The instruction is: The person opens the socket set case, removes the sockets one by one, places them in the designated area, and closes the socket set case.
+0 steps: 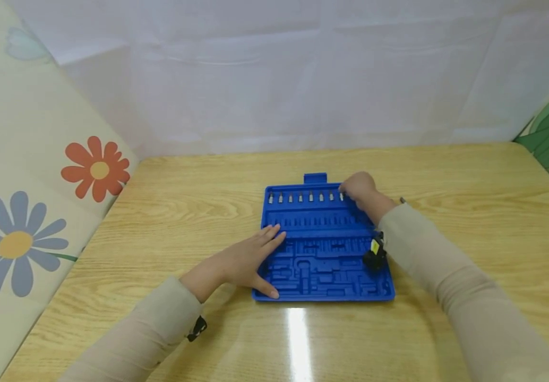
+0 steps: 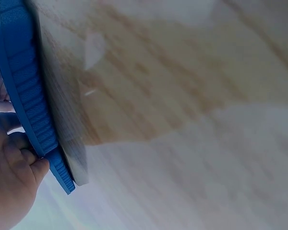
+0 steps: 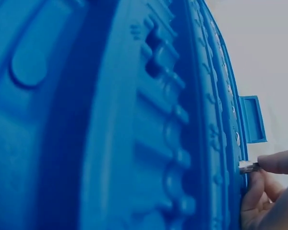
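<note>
A blue plastic bit case (image 1: pixel 322 234) lies on the table with its moulded slots facing up. Several short silver screwdriver bits (image 1: pixel 310 197) stand in a line in its far row. My right hand (image 1: pixel 361 190) is at the far right corner, where thumb and fingertip pinch a silver bit (image 3: pixel 247 166) at the right end of that row. Along the near left side rests my left hand (image 1: pixel 246 261), fingers fairly straight and spread over the rim, thumb at the near corner. The left wrist view catches the case's ribbed side edge (image 2: pixel 31 91) beside fingers.
Wood-grain table (image 1: pixel 183 196) surrounds the case. A blue latch tab (image 1: pixel 315 178) juts from the case's far side. The second row and the large near section hold moulded recesses. Behind the table hangs a white sheet (image 1: pixel 322 79); a black wrist device (image 1: pixel 375 254) overlaps the case's right side.
</note>
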`<state>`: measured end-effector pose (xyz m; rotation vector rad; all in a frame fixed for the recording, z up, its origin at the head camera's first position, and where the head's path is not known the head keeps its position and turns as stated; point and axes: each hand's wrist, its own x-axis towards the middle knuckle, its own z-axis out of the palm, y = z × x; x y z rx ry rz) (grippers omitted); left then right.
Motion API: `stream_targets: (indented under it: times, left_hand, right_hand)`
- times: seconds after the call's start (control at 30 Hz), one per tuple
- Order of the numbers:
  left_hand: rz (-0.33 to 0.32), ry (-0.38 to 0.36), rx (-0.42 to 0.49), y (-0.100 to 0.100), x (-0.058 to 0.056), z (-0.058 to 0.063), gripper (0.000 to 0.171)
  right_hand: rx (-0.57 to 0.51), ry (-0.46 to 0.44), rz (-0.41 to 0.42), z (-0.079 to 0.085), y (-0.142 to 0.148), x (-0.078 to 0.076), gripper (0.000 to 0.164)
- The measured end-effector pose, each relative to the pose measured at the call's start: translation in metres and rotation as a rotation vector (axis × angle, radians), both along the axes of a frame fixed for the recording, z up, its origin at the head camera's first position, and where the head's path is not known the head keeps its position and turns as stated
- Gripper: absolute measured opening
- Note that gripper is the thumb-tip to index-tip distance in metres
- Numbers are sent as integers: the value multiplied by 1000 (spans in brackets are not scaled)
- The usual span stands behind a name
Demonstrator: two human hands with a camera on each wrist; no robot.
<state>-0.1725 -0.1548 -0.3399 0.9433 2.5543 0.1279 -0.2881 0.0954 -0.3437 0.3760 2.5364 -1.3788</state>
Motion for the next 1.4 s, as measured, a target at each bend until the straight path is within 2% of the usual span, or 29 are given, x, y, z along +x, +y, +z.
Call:
stream_targets:
  times: [0.07,0.17,0.27,0.43,0.53,0.67,0.77,0.93,1.0,1.07,1.17,1.4]
  left_hand:
    - [0,1,3,0,0,0,111]
    - [2,1,3,0,0,1,111]
    - [0,3,6,0,-1,1,111]
    - [2,-3,14,1,-1,2,110]
    - [0,-11,16,3,0,2,110]
    - [-6,-17,13,4,1,0,110]
    - [-2,-18,9,4,1,-1,110]
    - [0,-19,11,3,1,-2,111]
    - [0,-15,12,3,1,-2,111]
    - [-1,-8,11,2,0,-2,111]
    - [-4,3,6,1,-1,-2,112]
    - [-6,11,7,-1,0,-2,112]
  right_hand:
    - [-38,13,1,-4,2,-3,9]
    - [-95,21,39,-4,3,-3,16]
    - [-89,11,78,-2,2,-2,25]
    - [-88,7,56,-6,5,-5,24]
    - [-128,7,46,-25,12,-18,24]
    - [-241,72,51,-90,33,-64,10]
    - [-301,58,44,-97,36,-70,14]
    - [-241,-36,117,-21,21,-12,32]
    - [-224,-42,149,1,19,5,34]
    - [-225,-36,166,14,20,16,34]
    - [-224,-12,179,24,25,24,32]
    - [-252,38,203,9,61,19,28]
